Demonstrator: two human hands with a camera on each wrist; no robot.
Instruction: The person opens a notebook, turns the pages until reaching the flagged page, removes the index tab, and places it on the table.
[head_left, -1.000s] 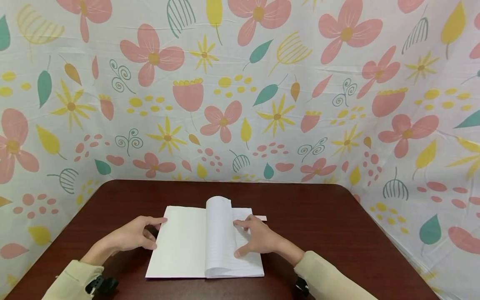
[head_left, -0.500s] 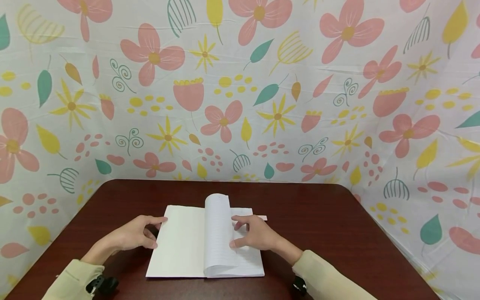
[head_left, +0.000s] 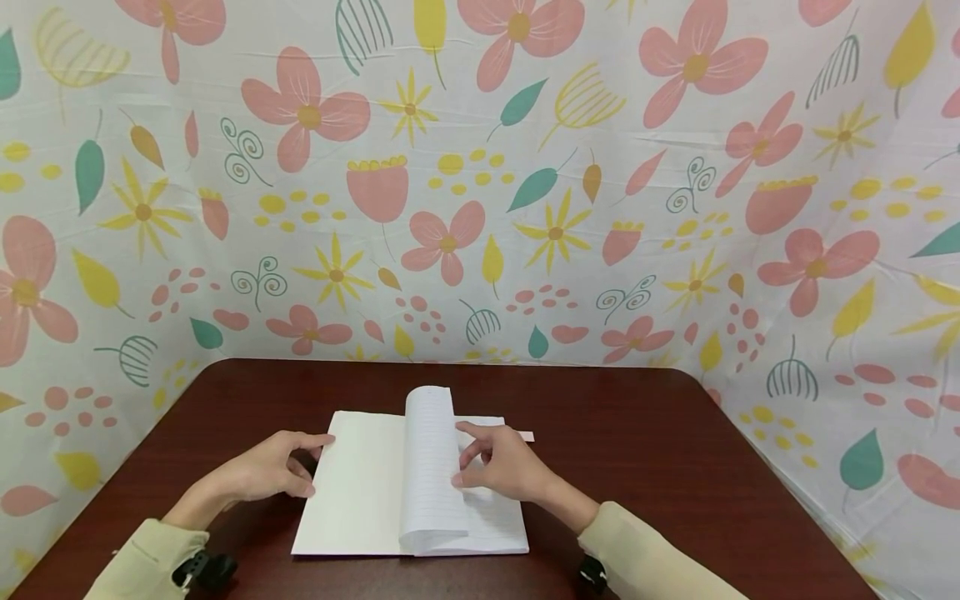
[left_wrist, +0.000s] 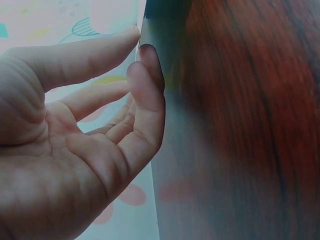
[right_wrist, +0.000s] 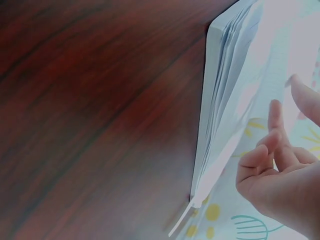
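Note:
A notebook (head_left: 367, 483) lies open on the dark red-brown table, its left side blank and its right side lined. One or more lined pages (head_left: 431, 467) stand raised and curled in the middle. My left hand (head_left: 262, 468) rests its thumb and index finger, spread apart, at the notebook's left edge; the left wrist view shows these fingertips against a thin pale edge (left_wrist: 142, 25). My right hand (head_left: 513, 467) touches the raised pages' right edge with thumb and index finger, their tips apart. In the right wrist view its other fingers (right_wrist: 255, 157) are bent.
The wooden table (head_left: 637, 467) extends around the notebook. Behind it hangs a flower-patterned cloth (head_left: 480, 183). A small white tab (head_left: 525, 436) sticks out past the notebook's right edge. Dark wrist devices (head_left: 204, 570) sit at both cuffs.
My right hand has moved a little left, and the raised curled pages have shifted left with it. Its thumb has also moved slightly away from me. The left hand stays in place.

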